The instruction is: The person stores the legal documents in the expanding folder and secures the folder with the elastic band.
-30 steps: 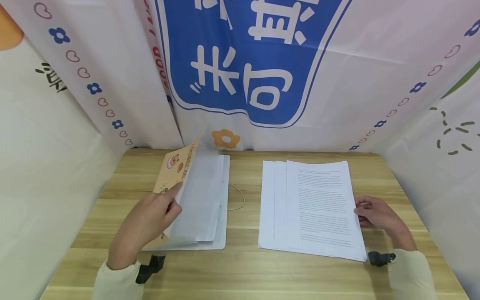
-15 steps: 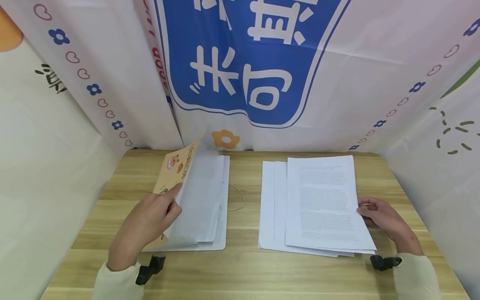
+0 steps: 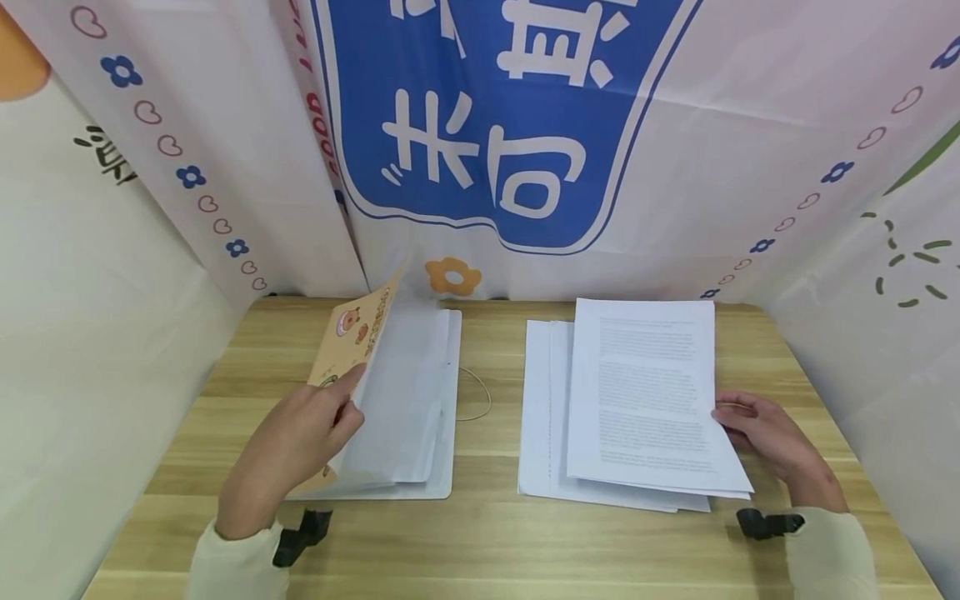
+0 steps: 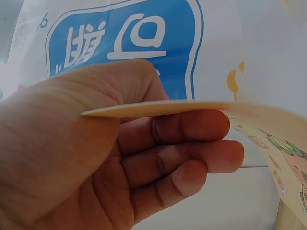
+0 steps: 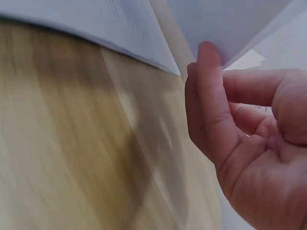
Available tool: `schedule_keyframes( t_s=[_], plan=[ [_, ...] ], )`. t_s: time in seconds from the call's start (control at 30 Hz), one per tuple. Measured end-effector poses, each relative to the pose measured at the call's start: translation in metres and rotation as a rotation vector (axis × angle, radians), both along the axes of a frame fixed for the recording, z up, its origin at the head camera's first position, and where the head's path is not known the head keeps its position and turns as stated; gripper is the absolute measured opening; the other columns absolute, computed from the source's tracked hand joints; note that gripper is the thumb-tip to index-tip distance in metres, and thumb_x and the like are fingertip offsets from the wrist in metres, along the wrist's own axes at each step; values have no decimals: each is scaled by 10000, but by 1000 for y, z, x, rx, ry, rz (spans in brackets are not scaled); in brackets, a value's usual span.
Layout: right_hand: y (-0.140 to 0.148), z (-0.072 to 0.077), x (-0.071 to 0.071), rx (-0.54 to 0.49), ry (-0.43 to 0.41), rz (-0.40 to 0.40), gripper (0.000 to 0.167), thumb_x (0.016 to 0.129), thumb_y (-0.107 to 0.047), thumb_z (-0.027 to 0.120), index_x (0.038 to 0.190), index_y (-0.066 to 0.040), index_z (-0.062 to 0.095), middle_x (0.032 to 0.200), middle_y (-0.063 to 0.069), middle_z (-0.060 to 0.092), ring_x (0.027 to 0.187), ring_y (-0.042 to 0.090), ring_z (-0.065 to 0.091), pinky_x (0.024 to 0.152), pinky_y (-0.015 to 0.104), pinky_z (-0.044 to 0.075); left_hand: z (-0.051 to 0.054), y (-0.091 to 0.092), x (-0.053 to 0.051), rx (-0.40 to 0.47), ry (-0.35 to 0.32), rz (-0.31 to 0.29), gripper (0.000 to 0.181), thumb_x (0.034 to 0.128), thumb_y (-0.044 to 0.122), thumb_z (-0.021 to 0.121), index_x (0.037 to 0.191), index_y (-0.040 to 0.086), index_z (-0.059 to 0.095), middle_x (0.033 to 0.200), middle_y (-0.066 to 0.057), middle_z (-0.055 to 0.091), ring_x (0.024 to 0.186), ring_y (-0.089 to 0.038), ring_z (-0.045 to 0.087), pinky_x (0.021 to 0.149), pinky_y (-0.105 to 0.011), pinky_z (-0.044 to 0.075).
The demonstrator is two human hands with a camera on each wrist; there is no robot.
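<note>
On the left of the head view, a file folder with an orange, cartoon-printed cover (image 3: pixel 341 333) stands part-opened. My left hand (image 3: pixel 288 437) pinches the cover's edge between thumb and fingers, as the left wrist view confirms with the cover (image 4: pixel 158 108) in the grip. Inside the folder lie translucent sleeves (image 3: pixel 397 392). On the right, my right hand (image 3: pixel 772 437) pinches the right edge of some printed sheets (image 3: pixel 645 375). These sheets overlap other white paper (image 3: pixel 536 417) beneath them. In the right wrist view, the lifted paper (image 5: pixel 211 24) meets the fingertips of that hand.
A thin elastic loop (image 3: pixel 480 396) sticks out from the folder's right side onto the wooden table (image 3: pixel 480 533). White printed cloth (image 3: pixel 675 208) stands behind the table and on both sides.
My right hand has drawn the top printed sheets up and slightly right, so they sit higher over the lower paper. My left hand and the folder cover have stayed put.
</note>
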State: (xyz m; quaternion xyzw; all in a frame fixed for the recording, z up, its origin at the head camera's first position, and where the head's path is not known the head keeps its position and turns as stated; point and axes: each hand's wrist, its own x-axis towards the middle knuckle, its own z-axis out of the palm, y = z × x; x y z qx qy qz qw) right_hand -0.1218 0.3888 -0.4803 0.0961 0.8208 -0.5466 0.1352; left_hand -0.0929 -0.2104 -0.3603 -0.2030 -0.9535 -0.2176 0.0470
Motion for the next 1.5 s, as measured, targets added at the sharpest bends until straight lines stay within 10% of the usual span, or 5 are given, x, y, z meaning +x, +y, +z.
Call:
schedule_keyframes(
  t_s=[0.4, 1.5],
  plan=[
    [-24, -3, -9, -221, -34, 29, 544, 1024, -155, 639, 1432, 148, 447, 1100, 64, 701, 928, 174, 700, 769, 339, 587, -1, -1, 0, 2, 13, 2, 509, 897, 1, 517, 1390, -122, 556, 549, 141, 308, 465, 2, 248, 436, -216, 240],
    [-108, -1, -39, -265, -56, 228, 437, 1002, -88, 632, 1365, 132, 531, 1144, 159, 683, 927, 202, 683, 774, 305, 574, 1, -2, 0, 9, 21, -3, 512, 904, -12, 531, 1407, -104, 554, 553, 131, 318, 457, -6, 260, 435, -220, 247]
  ],
)
